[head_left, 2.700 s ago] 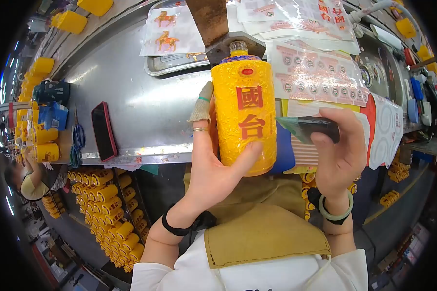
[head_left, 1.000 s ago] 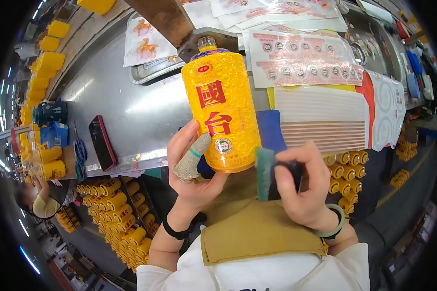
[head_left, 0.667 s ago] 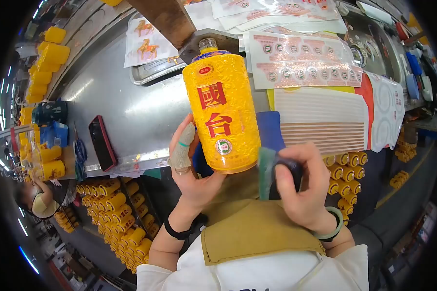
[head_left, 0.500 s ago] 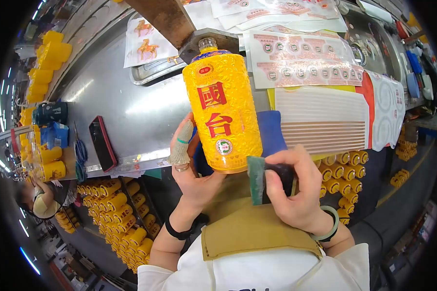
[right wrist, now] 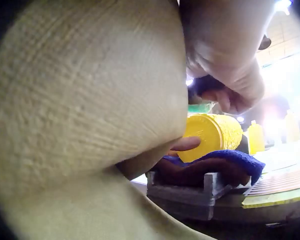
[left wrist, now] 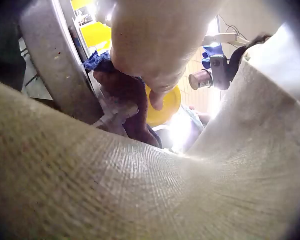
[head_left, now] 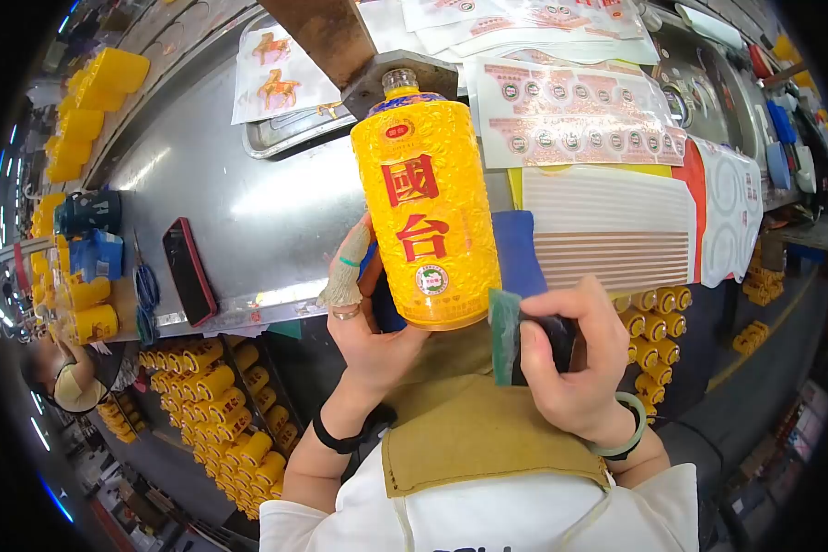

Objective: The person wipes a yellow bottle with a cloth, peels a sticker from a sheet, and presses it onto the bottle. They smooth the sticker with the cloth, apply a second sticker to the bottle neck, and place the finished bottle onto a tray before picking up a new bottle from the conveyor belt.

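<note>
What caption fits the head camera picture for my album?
Left hand holds a yellow bottle by its base; right hand grips a green pad.

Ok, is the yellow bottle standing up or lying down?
Lying down: the yellow bottle rests sideways on the blue cloth, left hand holding its base.

One large yellow bottle, one green-edged pad, one red-edged phone, one pair of blue scissors, one metal tray, one blue cloth, two horse stickers (small yellow bottles under the surface: too many to count).

bare steel counter left (phone aside), sticker sheets crowd right
</note>
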The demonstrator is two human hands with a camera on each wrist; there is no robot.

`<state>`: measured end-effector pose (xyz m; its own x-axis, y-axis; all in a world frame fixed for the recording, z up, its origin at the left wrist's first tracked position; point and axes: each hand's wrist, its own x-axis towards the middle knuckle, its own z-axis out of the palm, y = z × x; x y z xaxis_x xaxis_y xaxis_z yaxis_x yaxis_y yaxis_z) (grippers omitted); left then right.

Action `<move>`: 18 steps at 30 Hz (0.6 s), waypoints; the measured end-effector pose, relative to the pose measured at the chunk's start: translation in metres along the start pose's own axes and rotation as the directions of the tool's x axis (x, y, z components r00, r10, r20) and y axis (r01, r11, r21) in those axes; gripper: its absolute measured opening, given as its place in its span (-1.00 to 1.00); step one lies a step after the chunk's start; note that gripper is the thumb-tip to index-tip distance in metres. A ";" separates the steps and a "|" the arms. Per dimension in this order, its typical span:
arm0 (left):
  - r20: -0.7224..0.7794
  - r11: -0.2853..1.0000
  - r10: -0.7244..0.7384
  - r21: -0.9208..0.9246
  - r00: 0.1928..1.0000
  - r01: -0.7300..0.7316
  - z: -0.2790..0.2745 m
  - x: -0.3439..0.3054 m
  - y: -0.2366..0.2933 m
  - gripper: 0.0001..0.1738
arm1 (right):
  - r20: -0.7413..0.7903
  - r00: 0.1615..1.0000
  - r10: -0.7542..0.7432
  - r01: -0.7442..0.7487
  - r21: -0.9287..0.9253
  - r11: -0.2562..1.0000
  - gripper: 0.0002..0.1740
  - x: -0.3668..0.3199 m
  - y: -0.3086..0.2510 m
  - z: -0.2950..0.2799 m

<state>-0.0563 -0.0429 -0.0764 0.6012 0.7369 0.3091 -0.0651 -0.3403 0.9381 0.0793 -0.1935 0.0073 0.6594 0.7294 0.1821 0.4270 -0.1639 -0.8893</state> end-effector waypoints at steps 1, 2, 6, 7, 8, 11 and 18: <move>0.000 1.000 -0.001 -0.004 1.000 0.001 0.000 0.000 0.000 0.10 | -0.005 1.000 -0.017 0.017 0.030 0.999 -0.73 0.000 -0.002 0.000; -0.003 1.000 -0.026 -0.017 1.000 0.026 0.000 -0.001 0.000 0.10 | 0.013 1.000 -0.027 0.026 0.026 0.999 -0.72 0.000 -0.003 0.002; 0.014 0.987 -0.151 -0.058 0.988 0.151 -0.001 -0.002 0.002 0.06 | 0.016 1.000 -0.020 0.020 0.007 1.000 -0.72 0.002 -0.005 0.008; 0.010 0.986 -0.153 -0.059 0.988 0.153 -0.004 -0.004 0.000 0.06 | 0.032 0.999 -0.020 0.020 0.001 1.000 -0.72 0.002 -0.007 0.009; 0.059 0.993 -0.120 0.007 0.991 0.120 -0.007 -0.005 -0.005 0.08 | 0.045 0.999 -0.020 0.020 -0.003 1.000 -0.72 0.003 -0.009 0.010; 0.084 0.995 -0.092 0.055 0.992 0.088 -0.009 -0.004 -0.005 0.02 | 0.062 0.997 -0.044 0.045 -0.011 0.999 -0.72 0.005 -0.012 0.016; 0.045 0.966 0.063 0.249 0.997 -0.072 -0.010 0.007 0.014 -0.08 | 0.005 1.000 -0.021 0.021 -0.036 0.999 -0.73 0.001 -0.012 0.012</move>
<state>-0.0613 -0.0368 -0.0598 0.6308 0.6874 0.3600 0.0923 -0.5271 0.8447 0.0674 -0.1832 0.0127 0.6469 0.7363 0.1984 0.4627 -0.1721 -0.8697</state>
